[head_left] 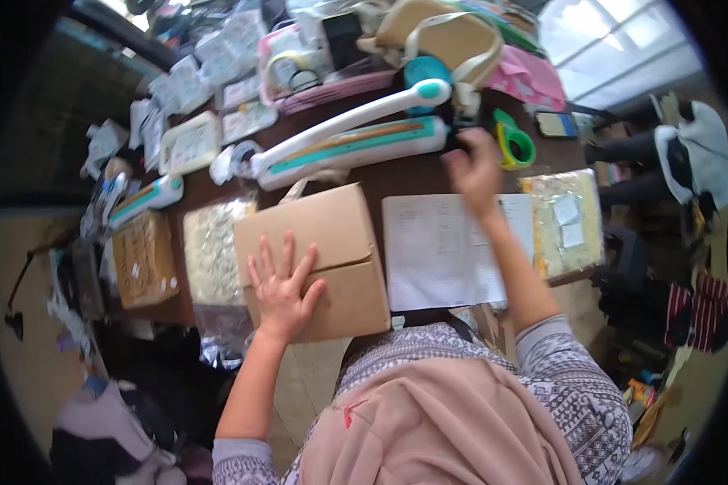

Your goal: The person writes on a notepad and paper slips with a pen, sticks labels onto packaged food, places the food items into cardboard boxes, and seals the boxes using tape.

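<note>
So, left hand flat on box, fingers spread, grasping nothing; right hand blurred, can't tell grip; green tape just rightward, upper right of frame.

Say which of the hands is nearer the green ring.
Right. The right hand is just left of the green ring; the left hand lies on the cardboard box, farther away.

Paper: below right fingers, print unreadable
Parcel labels: right of them, unreadable
Brown box: left of left fingers, marks unreadable
</note>
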{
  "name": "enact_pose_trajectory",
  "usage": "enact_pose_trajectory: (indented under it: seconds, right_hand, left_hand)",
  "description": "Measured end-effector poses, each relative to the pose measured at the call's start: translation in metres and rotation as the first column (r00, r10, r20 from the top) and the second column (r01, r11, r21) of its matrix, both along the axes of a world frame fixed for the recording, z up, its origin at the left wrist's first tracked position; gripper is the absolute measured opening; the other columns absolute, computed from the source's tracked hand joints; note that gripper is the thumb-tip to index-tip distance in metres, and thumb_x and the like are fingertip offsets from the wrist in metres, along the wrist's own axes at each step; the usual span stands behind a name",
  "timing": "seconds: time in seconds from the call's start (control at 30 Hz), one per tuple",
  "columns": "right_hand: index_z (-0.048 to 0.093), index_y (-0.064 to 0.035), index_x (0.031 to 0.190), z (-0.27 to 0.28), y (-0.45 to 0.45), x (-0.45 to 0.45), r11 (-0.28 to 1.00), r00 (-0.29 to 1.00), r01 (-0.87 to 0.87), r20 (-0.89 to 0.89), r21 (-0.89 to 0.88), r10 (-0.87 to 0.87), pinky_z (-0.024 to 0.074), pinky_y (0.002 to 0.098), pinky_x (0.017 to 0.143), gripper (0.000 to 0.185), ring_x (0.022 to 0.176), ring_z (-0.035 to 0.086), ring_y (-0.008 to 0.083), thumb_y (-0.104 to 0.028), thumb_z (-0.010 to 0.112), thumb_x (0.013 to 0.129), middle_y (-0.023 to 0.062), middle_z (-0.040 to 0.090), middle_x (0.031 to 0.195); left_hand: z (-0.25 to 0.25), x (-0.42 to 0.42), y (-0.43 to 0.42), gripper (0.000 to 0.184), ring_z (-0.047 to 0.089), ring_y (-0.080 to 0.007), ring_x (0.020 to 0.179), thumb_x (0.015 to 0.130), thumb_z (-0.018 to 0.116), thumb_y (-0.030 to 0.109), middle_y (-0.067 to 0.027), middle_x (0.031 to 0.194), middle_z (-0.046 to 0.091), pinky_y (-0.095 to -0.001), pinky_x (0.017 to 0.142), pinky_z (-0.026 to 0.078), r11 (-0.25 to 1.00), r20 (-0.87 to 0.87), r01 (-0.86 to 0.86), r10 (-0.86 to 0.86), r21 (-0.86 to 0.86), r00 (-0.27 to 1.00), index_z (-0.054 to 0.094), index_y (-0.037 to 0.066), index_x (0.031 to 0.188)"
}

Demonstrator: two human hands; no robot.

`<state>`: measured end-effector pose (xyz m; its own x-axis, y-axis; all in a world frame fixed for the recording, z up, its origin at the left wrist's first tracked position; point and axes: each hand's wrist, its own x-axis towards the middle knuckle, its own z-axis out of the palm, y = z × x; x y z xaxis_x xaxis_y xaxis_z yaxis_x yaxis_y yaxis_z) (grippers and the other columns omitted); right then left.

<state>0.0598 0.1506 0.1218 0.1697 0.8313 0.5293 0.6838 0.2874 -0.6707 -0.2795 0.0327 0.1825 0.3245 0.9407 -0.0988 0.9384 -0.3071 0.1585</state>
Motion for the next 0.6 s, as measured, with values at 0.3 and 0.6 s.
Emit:
enact_pose_trajectory:
  seconds: [0.3,0.6]
  right_hand:
    - [0.036,-0.0016,0.128,-0.073,0.027,0.152,0.840,0.891,0.323,0.440,-0.437,-0.114,0.0415,0.0414,0.088,0.057,0.107,0.050,0.0393,-0.009,0.058,0.077,0.0243,0.052,0.116]
    - [0.040,-0.0071,0.126,0.126,-0.052,0.007,0.644,0.801,-0.599,-0.348,-0.476,0.487,0.0425,0.0292,0.088,0.079,0.105,0.051,0.0174,0.001,0.071,0.054,0.0075,0.048,0.114]
  left_hand:
    - [0.000,-0.001,-0.001,0.054,0.013,-0.0341,0.135,0.082,0.050,0.050,-0.0032,0.146,0.022,-0.0573,0.104,0.004,0.999,0.065,-0.040,0.039,0.003,0.997,0.045,0.028,0.131]
    - [-0.013,0.001,-0.004,0.048,0.022,-0.0298,0.131,0.080,0.050,0.053,-0.0013,0.142,0.030,-0.0560,0.103,0.008,0.990,0.120,-0.075,0.060,0.118,0.991,0.050,0.032,0.124]
